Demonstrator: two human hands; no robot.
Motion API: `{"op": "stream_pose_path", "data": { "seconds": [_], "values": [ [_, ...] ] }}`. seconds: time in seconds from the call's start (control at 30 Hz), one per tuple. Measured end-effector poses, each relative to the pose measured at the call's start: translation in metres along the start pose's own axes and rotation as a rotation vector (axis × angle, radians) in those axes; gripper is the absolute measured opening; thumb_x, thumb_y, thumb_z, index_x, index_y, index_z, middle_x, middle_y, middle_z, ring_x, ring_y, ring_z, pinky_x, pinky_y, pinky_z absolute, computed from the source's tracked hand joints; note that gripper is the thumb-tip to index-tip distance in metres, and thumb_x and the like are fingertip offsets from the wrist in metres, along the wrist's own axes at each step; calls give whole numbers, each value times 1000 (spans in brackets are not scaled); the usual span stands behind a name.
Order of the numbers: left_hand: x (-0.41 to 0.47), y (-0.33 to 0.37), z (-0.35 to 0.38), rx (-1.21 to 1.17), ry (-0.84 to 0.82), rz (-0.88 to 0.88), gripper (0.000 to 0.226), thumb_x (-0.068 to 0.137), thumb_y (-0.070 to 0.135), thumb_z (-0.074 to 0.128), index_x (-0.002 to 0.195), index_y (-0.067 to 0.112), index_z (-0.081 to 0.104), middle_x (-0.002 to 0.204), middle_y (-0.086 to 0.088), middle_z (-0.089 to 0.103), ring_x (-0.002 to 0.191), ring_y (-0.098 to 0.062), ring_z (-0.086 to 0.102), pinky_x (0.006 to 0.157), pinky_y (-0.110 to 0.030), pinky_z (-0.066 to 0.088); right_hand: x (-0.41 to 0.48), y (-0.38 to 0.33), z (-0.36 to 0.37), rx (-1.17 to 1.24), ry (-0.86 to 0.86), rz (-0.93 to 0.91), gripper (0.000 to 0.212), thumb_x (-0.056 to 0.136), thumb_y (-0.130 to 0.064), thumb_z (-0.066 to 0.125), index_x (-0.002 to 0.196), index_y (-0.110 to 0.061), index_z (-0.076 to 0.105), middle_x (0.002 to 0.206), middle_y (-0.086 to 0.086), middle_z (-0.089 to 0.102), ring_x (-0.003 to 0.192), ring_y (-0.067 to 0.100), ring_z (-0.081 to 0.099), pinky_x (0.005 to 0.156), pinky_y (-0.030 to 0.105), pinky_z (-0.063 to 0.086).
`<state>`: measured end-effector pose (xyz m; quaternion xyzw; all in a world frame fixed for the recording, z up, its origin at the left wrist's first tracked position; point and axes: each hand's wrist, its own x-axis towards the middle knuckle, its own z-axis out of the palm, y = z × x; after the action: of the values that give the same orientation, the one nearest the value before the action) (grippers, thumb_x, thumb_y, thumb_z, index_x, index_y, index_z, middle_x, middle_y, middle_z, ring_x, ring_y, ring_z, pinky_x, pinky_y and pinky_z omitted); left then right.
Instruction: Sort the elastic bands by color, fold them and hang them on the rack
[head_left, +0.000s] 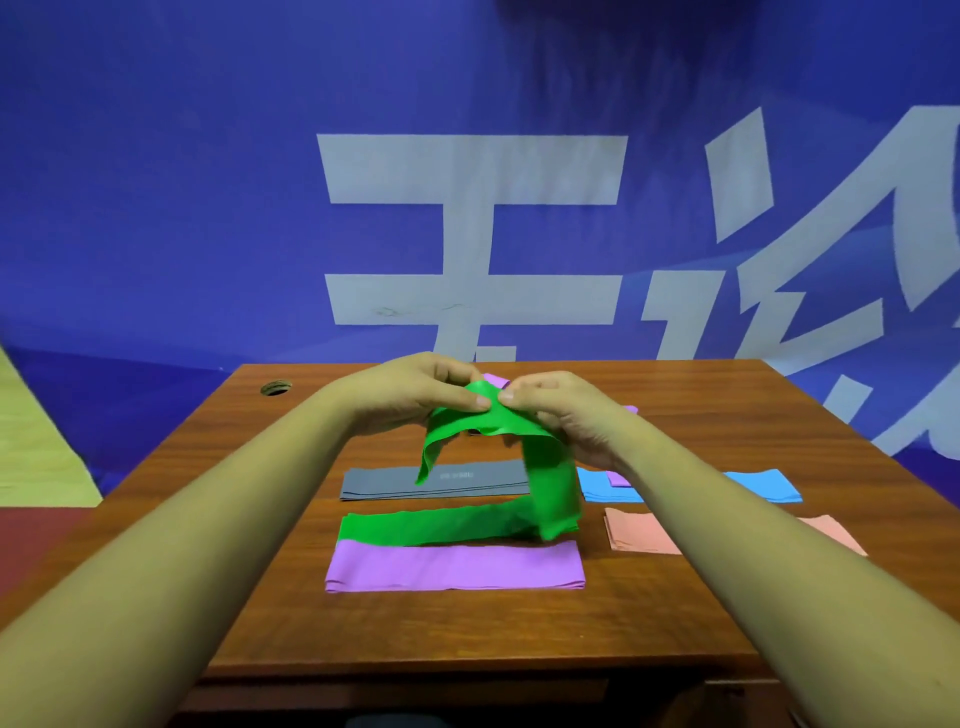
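Both hands hold a green elastic band (493, 421) above the middle of the wooden table (467, 618). My left hand (415, 389) and my right hand (566, 410) pinch its top side by side, thumbs almost touching. One end hangs free on the left; the other drops on the right and trails left across the table. Flat on the table lie a folded purple band (452, 566), a grey band (395, 483), a blue band (758, 486) and a pink band (639, 532). Another purple band (496, 379) shows behind my hands. No rack is in view.
A round cable hole (276, 387) sits at the table's far left corner. A blue banner with large white characters (467, 234) hangs close behind the table. The floor to the left is red and yellow.
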<state>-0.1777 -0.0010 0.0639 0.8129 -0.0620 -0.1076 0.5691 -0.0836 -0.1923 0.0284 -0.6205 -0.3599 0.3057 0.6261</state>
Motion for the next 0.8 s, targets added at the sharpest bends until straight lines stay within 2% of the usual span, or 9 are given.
{"op": "stream_pose_path", "data": {
  "seconds": [0.13,0.2,0.27,0.37,0.43,0.53,0.67,0.8],
  "values": [
    [-8,-26,-7,49,24,-93,8,90,18,65,89,10,67,77,0,64,67,-9,59,62,-19,46,0,12,-7,-108,31,72,12,87,-8,67,76,-4,63,69,14,61,58,21,60,58,27,52],
    [-14,-42,-9,79,22,-147,9,89,19,66,86,10,67,75,-1,64,63,-9,58,58,-18,45,0,17,-12,-181,37,104,11,85,-10,70,78,-5,64,71,16,59,57,23,58,56,27,50],
    [-20,-59,-14,59,42,-167,11,86,21,71,86,10,68,77,-8,62,65,-13,57,59,-19,47,1,21,-17,-247,55,103,11,84,-13,73,83,-5,66,77,16,60,65,23,57,60,28,46],
    [-30,-84,-22,-68,120,-179,5,85,17,71,83,13,69,77,-13,51,65,-17,50,61,-22,50,1,27,-20,-311,74,130,13,82,-15,75,84,-6,66,70,5,64,64,14,58,57,22,44],
    [-36,-99,-23,-160,200,-188,4,89,14,67,86,11,68,74,-9,53,65,-15,48,60,-22,49,0,30,-20,-397,49,158,15,82,-17,76,83,-6,67,64,-3,67,60,9,62,56,19,48],
    [-44,-116,-21,-270,324,-192,7,93,8,59,95,6,65,78,-10,64,63,-16,57,58,-21,50,2,39,-19,-527,-10,210,22,80,-25,79,90,-6,73,75,-5,72,71,8,65,69,23,53],
    [-52,-133,-16,-348,446,-225,9,94,3,55,99,2,63,73,-12,64,54,-14,60,51,-19,46,4,49,-17,-692,-138,318,28,76,-34,81,90,-10,74,72,-7,67,67,7,57,63,23,45],
    [-60,-151,-14,-377,521,-287,9,94,1,54,94,3,63,69,-11,63,50,-11,58,43,-16,43,7,55,-20,-690,-151,379,35,77,-30,81,89,1,69,69,0,61,63,11,53,57,24,43]
  ]
}}
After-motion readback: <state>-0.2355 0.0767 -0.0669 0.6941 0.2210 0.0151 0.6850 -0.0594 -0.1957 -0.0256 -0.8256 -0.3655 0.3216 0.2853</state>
